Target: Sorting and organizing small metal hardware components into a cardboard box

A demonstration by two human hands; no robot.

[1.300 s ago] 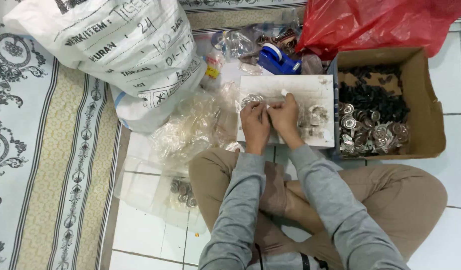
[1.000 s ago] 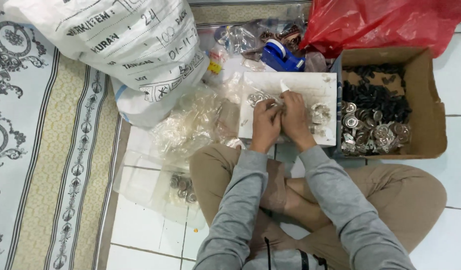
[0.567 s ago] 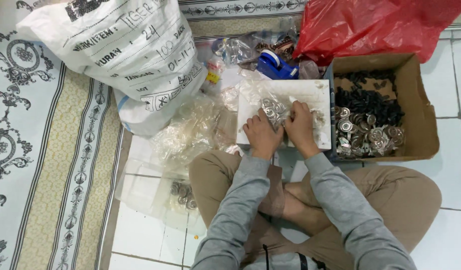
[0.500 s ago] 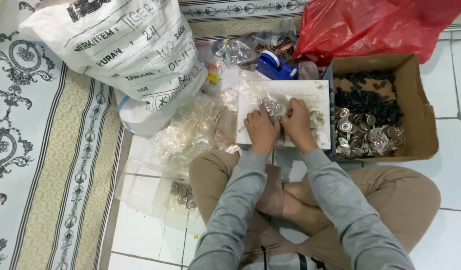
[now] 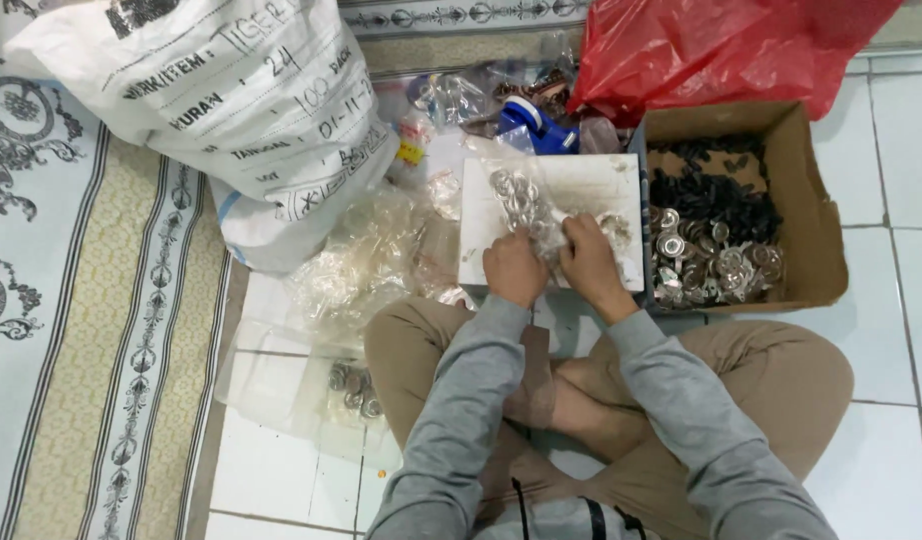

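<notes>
A person sits cross-legged on a tiled floor, both hands working over a white board (image 5: 601,180) laid in front of the knees. The left hand (image 5: 514,268) and the right hand (image 5: 588,262) together pinch a small clear plastic bag (image 5: 526,205) filled with round silver metal pieces; each hand is closed on the lower end of the bag, which lies tilted across the board toward its upper left corner.

About a second earlier the hands were higher up the board, fingertips close together over loose pieces. Since then they have drawn back toward the near edge and the filled bag has appeared between them, stretched out flat (its contents now bunched toward the far end). Judged from that, the filling of this bag looks finished and the hands seem to be closing or smoothing its mouth.

Just right of the board stands an open cardboard box (image 5: 811,200) holding black parts at the back and shiny silver rings at the front. A red plastic bag (image 5: 701,50) lies beyond it, with a blue tape dispenser (image 5: 536,125) beside it. To the left sit a large white sack (image 5: 231,110), a heap of empty clear bags (image 5: 371,260) and a patterned mat (image 5: 71,330).
</notes>
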